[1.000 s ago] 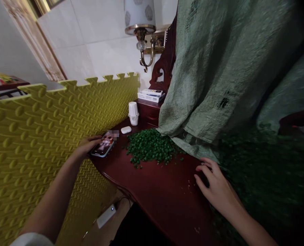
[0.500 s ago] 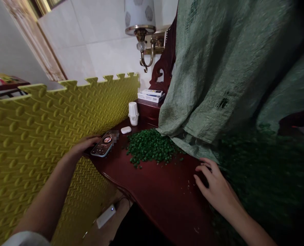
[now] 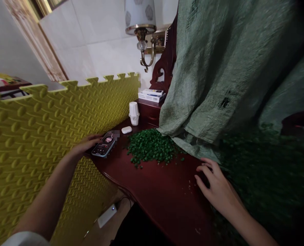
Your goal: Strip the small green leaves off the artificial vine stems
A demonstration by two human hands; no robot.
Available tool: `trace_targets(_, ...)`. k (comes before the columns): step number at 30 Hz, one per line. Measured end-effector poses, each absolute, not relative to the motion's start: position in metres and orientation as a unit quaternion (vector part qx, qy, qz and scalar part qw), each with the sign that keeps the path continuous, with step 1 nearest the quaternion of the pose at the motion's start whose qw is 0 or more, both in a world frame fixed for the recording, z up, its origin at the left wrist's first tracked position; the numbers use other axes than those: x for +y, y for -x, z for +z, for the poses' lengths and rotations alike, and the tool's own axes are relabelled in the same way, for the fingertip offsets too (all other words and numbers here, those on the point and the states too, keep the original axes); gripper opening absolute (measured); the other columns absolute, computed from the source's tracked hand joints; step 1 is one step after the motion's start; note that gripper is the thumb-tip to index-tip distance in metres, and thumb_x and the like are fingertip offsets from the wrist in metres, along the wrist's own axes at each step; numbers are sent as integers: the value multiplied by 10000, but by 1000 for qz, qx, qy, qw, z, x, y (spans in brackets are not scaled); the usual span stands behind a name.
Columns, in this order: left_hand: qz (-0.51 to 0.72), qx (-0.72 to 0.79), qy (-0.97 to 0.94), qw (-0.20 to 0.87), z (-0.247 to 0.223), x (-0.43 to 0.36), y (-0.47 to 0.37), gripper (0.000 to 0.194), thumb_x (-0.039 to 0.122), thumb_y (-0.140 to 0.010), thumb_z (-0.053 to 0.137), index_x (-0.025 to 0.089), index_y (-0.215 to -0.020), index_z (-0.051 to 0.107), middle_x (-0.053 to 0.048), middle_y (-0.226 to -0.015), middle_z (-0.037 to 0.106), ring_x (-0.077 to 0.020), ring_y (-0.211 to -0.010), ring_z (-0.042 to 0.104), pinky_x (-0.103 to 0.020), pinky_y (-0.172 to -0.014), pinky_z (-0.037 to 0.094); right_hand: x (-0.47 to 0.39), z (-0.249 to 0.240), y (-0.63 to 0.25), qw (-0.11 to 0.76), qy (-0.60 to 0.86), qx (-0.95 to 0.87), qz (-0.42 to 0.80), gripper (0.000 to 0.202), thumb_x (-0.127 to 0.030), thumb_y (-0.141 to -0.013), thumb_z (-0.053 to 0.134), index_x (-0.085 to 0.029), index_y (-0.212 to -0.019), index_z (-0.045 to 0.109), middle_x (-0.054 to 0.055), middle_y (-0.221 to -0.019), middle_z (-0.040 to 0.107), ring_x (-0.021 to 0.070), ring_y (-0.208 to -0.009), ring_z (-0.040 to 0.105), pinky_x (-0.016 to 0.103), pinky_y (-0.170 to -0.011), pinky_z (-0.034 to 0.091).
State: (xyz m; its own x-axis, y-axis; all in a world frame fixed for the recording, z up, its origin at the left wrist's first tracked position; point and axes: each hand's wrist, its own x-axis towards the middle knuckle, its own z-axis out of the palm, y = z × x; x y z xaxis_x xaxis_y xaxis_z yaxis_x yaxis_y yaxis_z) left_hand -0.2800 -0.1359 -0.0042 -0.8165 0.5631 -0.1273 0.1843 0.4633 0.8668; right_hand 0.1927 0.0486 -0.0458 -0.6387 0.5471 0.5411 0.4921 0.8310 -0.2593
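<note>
At the table's left edge, a smartphone [image 3: 104,144] with a lit screen shows a round picture and playback controls. My left hand [image 3: 86,144] grips it from the left side, part of the fingers hidden behind it. To the right, my right hand [image 3: 214,182] hovers at or rests on the tabletop with nothing in it, fingers loosely bent and apart, beside the hem of a green cloth [image 3: 203,112]. Between the two hands lies a heap of small green pieces [image 3: 153,145]. I cannot make out what these pieces are.
A white earbud case [image 3: 126,130] and stacked white paper cups [image 3: 134,113] stand behind the phone. White boxes [image 3: 152,96] lie on a raised ledge of the dark red table [image 3: 152,184]. A yellow foam mat [image 3: 64,116] stands upright at left. More green pieces [image 3: 264,177] fill the right.
Both hands keep nearly the same places. The round picture on the phone's screen looks different, and the whole view has shifted very slightly.
</note>
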Motion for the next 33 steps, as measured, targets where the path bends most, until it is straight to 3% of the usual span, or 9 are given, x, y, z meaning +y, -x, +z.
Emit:
trace_targets(8, 495, 807, -222, 234, -6, -140, 279, 514, 386, -600, 776, 188, -1066, 683, -48, -878, 767, -212, -675, 698, -231, -479, 492, 49, -49, -194, 295, 298, -907, 38, 154, -288, -917, 431, -200, -924, 557, 146, -1255, 455, 271, -1032, 605, 404, -803, 549)
trace_targets(17, 497, 802, -231, 237, -14, -143, 288, 588, 418, -593, 766, 181, -1123, 670, -71, -974, 755, -204, -679, 691, -226, -469, 475, 49, -48, -195, 294, 294, -909, 30, 192, -301, -918, 415, -192, -907, 573, 148, -1239, 471, 268, -1027, 618, 385, -804, 552)
trace_targets(28, 478, 793, -316, 209, -10, -146, 289, 665, 435, -493, 801, 130, -1071, 677, -144, -1123, 718, -280, -963, 681, -327, -781, 551, 49, -48, -194, 289, 293, -911, 27, 189, -299, -920, 414, -196, -912, 572, 149, -1241, 470, 270, -1020, 620, 378, -768, 563)
trace_targets(33, 432, 809, -361, 171, -15, -147, 289, 730, 549, -612, 701, 125, -1200, 610, -155, -1162, 698, -293, -1027, 665, -370, -855, 545, 49, -49, -194, 291, 292, -911, 32, 194, -303, -918, 414, -194, -908, 575, 147, -1243, 472, 272, -1021, 618, 380, -757, 560)
